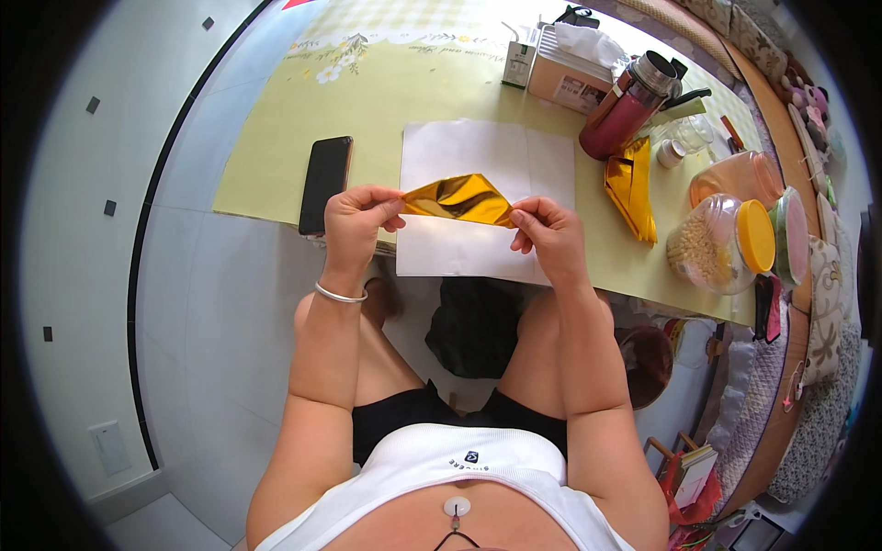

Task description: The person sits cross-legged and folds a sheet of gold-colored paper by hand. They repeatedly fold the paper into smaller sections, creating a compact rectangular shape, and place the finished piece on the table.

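Note:
A folded piece of shiny gold foil paper is stretched level between my two hands, above a white paper sheet at the table's near edge. My left hand pinches its left tip, with a silver bangle on that wrist. At the other tip, thumb and fingers of my right hand are closed on the foil. The foil is broader in the middle and narrows to both ends. More folded gold foil pieces lie on the table to the right. A black phone rests left of the sheet.
A maroon thermos stands beyond the gold pieces, near a tissue box and a small drink carton. At right are a yellow-lidded jar, a pinkish jar and a small white bottle. A dark bin stands below.

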### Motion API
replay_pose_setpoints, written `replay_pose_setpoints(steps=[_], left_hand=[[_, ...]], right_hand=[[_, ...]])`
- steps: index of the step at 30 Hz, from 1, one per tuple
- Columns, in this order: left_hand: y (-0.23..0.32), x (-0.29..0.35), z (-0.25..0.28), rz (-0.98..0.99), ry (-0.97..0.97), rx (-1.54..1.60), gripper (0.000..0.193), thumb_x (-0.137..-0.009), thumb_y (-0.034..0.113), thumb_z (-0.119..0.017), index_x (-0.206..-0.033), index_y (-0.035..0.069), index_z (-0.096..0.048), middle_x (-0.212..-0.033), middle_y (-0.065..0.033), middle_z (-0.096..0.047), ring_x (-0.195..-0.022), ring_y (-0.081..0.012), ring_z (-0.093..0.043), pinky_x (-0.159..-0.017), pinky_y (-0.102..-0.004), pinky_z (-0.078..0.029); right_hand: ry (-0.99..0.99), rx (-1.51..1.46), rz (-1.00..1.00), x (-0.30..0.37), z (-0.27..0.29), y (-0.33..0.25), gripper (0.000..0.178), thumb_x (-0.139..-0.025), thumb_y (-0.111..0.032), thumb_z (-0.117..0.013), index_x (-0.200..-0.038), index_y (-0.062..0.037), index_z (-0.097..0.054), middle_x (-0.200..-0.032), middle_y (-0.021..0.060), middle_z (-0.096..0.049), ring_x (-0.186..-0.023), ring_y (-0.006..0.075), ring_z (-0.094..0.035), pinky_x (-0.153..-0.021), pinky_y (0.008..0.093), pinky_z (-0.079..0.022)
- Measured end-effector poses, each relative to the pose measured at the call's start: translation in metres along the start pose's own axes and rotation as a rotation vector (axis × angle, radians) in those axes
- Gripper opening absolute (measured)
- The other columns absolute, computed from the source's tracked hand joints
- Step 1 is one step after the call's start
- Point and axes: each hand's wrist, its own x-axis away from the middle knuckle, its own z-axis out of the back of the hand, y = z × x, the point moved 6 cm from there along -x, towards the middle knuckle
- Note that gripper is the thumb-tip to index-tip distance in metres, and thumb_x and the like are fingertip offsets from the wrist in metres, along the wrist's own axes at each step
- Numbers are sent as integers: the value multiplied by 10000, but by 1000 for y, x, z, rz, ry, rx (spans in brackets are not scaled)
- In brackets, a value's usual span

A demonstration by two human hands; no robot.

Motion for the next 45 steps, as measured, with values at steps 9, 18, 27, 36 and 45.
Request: replay_pose_setpoints(steps=[9,18,27,36,45], left_hand=[[2,2,-7,-84,6,-6,75,-865,-45,-750,-929,-6,-747,-745,-29,-695,-586,-89,-594,-563,-213,-489],[25,1,-14,-545,-49,-148,188,-823,-111,-734,-953,20,-773,-943,-45,-702,-908,-106,-636,-793,-222,-502],[25,0,-85,-351,-138,-119,201,-904,-100,-638,-1050,-21,-752,-1013,-77,-732,-956,-133,-680,-880,-243,-532],[9,-33,-188,-239,-441,-210,468,-902,-63,-601,-1360,36,-612,-1219,-111,-697,-1160,-184,-647,-962,-301,-523],[-18,-41,-178,-250,-472,-235,335,-867,-31,-650,-1199,-11,-692,-1141,-100,-714,-1042,-184,-668,-947,-301,-531]], right_hand=[[47,-46,81,6,3,0,90,-935,-41,-714,-1011,0,-740,-808,23,-702,-605,75,-623,-547,203,-495],[100,383,637,33,6,-54,153,-890,102,-676,-992,19,-753,-1061,133,-737,-808,123,-687,-634,234,-564],[206,581,839,74,31,-88,185,-843,80,-727,-1001,-12,-757,-1057,139,-756,-921,241,-744,-802,295,-589],[931,867,826,119,139,-79,170,-872,39,-730,-1035,-2,-759,-1088,161,-743,-976,278,-734,-865,347,-578],[995,1125,708,72,154,-49,242,-875,11,-699,-1110,-19,-747,-1180,170,-696,-1022,325,-699,-884,392,-570]])
